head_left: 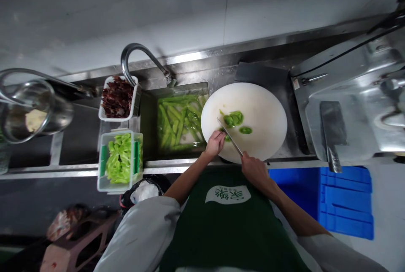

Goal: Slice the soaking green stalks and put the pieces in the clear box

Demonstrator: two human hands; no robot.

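My right hand (253, 170) is closed around the handle of a knife (233, 140), whose blade points up and left over a round white cutting board (267, 116). Curled fingers of my left hand (215, 143) press a green vegetable piece (227, 138) against the board, just left of the blade; most of that piece is hidden. Cut green slices (233, 118) lie in a small heap beyond the knife tip. A separate green slice (245, 130) rests to the right of the blade.
Left of the board, a water-filled sink holds long green vegetables (180, 122) under a curved faucet (139, 48). Farther left stand a tub of sliced greens (119, 158) and a tub of dark red-brown pieces (117, 97). A cleaver (333, 128) lies at right, above a blue crate (346, 202).
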